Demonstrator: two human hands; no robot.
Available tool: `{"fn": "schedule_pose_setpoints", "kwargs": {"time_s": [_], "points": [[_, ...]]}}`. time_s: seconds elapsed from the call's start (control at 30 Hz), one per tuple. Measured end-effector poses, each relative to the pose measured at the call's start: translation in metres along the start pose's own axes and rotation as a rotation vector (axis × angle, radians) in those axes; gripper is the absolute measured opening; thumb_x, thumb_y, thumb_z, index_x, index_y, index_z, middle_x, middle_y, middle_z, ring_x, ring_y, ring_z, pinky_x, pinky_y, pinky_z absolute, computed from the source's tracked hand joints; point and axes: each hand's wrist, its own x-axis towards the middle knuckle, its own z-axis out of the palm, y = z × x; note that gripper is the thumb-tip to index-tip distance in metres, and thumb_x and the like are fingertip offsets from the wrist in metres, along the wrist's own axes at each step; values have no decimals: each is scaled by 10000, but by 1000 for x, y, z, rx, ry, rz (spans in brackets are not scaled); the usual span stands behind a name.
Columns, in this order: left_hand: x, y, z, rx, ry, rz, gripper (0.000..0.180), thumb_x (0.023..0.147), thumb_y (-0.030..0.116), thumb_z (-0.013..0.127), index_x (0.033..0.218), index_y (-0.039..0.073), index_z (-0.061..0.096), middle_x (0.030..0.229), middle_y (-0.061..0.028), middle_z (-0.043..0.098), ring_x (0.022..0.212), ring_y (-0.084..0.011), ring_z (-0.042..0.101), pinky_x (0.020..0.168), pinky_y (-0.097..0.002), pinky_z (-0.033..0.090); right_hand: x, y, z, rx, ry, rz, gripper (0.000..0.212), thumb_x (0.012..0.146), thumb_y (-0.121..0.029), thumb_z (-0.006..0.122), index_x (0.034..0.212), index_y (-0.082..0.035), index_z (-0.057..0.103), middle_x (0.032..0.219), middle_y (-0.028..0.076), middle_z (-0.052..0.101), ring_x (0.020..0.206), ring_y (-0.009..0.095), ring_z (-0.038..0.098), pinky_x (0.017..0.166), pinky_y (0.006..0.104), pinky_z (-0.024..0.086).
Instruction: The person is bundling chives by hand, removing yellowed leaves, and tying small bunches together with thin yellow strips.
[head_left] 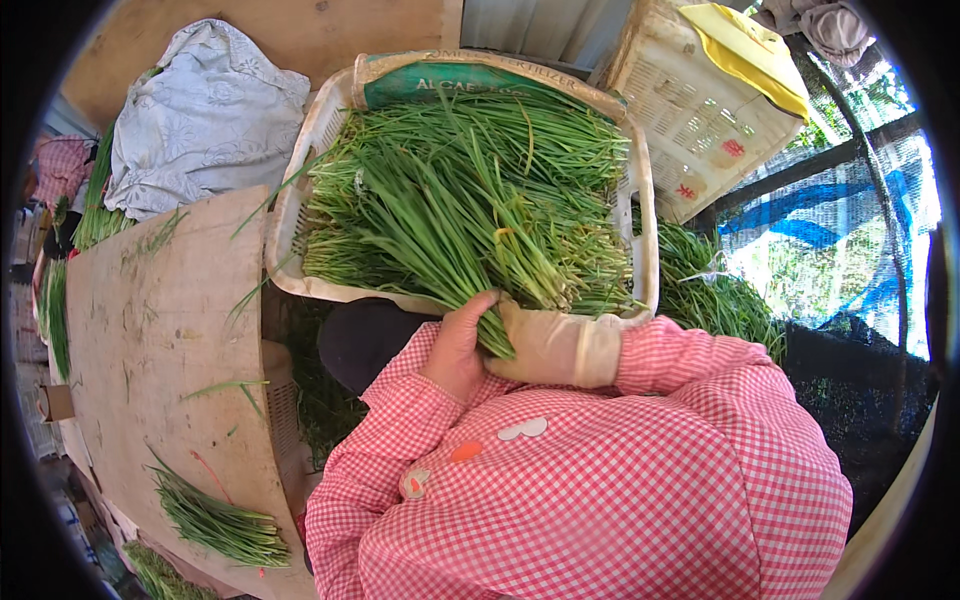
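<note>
A bunch of long green chives (425, 215) lies across the crate, its cut ends toward me. My bare left hand (460, 352) is closed round its lower stems. Pressed against the same stems from the right is my right hand (555, 345), in a pale glove, with its fingers partly hidden. Beneath and around the bunch, a white plastic crate (648, 235) is filled with more chives (570, 135). Just beyond my right hand, a smaller bundle with a yellowish band (503, 232) rests on the pile.
At the left stands a wooden board table (170, 320) with a tied chive bundle (215, 520) near its front. A pale patterned cloth (205, 120) covers greens at the far left. Behind the right side is an upright white crate (690, 110) with a yellow cover; loose chives (720, 300) lie below.
</note>
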Motion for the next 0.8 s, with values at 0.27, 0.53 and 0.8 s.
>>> {"fn": "schedule_pose_setpoints", "kwargs": {"time_s": [0.27, 0.53, 0.8], "points": [[6, 2, -5, 51, 33, 20, 255, 802, 109, 586, 1021, -13, 539, 963, -133, 612, 843, -252, 607, 713, -370, 531, -15, 32, -93, -158, 240, 296, 518, 855, -490, 474, 1127, -52, 527, 979, 243, 597, 816, 332, 622, 676, 397, 496], [-4, 9, 0, -27, 1, -4, 321, 815, 193, 627, 1065, 21, 520, 893, -117, 614, 777, -243, 616, 689, -382, 540, 39, 72, 29, -363, 111, -237, 535, 904, -238, 391, 1216, 185, 289, 710, 282, 526, 558, 369, 581, 517, 428, 479], [-23, 17, 3, 42, -68, -53, 436, 827, 212, 630, 1187, 31, 464, 1032, -87, 584, 902, -209, 589, 754, -339, 528, 19, 38, 24, -55, 263, -66, 681, 884, -281, 407, 1213, 274, 188, 619, 245, 564, 542, 365, 580, 490, 432, 463]]}}
